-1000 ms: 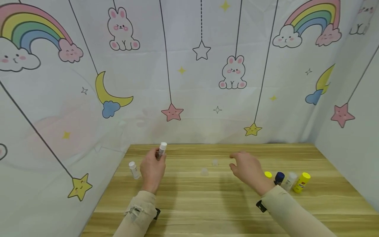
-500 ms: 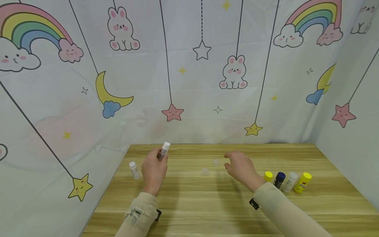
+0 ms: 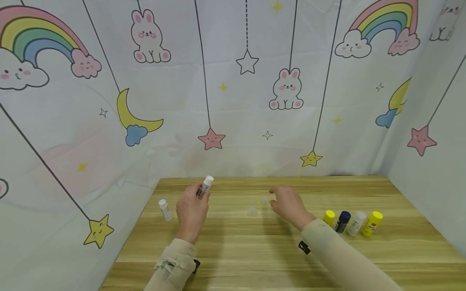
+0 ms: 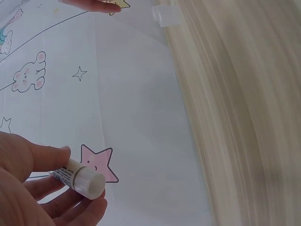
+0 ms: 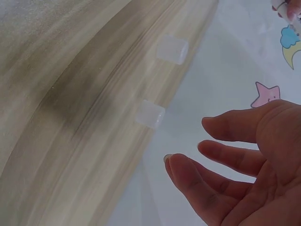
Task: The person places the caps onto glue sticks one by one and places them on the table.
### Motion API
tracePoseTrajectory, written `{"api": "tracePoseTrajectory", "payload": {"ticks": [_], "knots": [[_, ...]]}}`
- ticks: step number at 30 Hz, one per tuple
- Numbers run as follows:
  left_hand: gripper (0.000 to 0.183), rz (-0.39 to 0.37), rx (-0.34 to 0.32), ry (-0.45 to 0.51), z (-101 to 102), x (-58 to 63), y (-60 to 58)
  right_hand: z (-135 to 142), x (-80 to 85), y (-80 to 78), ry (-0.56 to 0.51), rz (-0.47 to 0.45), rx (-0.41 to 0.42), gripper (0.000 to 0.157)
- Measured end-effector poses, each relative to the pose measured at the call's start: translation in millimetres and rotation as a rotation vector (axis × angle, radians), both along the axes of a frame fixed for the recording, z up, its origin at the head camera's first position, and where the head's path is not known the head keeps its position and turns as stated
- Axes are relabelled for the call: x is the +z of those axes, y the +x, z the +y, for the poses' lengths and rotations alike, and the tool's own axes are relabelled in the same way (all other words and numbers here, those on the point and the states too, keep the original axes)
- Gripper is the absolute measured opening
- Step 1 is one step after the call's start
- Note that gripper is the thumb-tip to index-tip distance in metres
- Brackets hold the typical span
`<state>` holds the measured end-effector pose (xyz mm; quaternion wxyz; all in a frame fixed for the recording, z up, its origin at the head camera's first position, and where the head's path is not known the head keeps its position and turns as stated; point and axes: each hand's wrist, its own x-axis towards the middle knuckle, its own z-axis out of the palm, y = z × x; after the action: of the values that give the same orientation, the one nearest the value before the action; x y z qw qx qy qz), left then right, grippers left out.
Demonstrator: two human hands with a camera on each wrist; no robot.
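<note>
My left hand (image 3: 192,208) grips a small white glue stick (image 3: 206,186) above the left part of the table. In the left wrist view, thumb and fingers wrap the printed barrel of the glue stick (image 4: 75,176), its pale round end facing outward. My right hand (image 3: 289,205) hovers near two small translucent caps, with thumb and fingers apart and nothing between them. One cap (image 3: 265,200) is close to its fingertips; the other cap (image 3: 252,211) lies a little to the left. The right wrist view shows the nearer cap (image 5: 150,114) beyond the fingertips.
Another white glue stick (image 3: 165,210) stands left of the left hand. By the right forearm stand a yellow-capped stick (image 3: 329,218), a dark blue one (image 3: 343,222), a clear-capped one (image 3: 356,224) and a yellow one (image 3: 372,224). A printed curtain (image 3: 240,157) borders the wooden table (image 3: 236,258).
My right hand has moved left toward the translucent caps. The left hand, still holding the glue stick, has shifted slightly right. The caps and standing sticks stay put.
</note>
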<state>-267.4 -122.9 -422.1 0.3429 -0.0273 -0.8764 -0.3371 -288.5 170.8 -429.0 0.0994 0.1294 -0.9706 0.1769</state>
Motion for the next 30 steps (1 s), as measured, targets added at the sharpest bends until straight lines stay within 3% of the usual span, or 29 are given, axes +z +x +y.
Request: {"api": "tracePoseTrajectory", "payload": {"ticks": [18, 30], "knots": [[0.028, 0.053, -0.038, -0.015, 4, 2.6, 8.1, -8, -27.6, -26.1, -0.012, -0.001, 0.004, 0.038], [0.028, 0.084, -0.053, -0.04, 7, 2.1, 8.6, -13, -38.7, -27.1, 0.023, 0.028, 0.048, 0.031]]}}
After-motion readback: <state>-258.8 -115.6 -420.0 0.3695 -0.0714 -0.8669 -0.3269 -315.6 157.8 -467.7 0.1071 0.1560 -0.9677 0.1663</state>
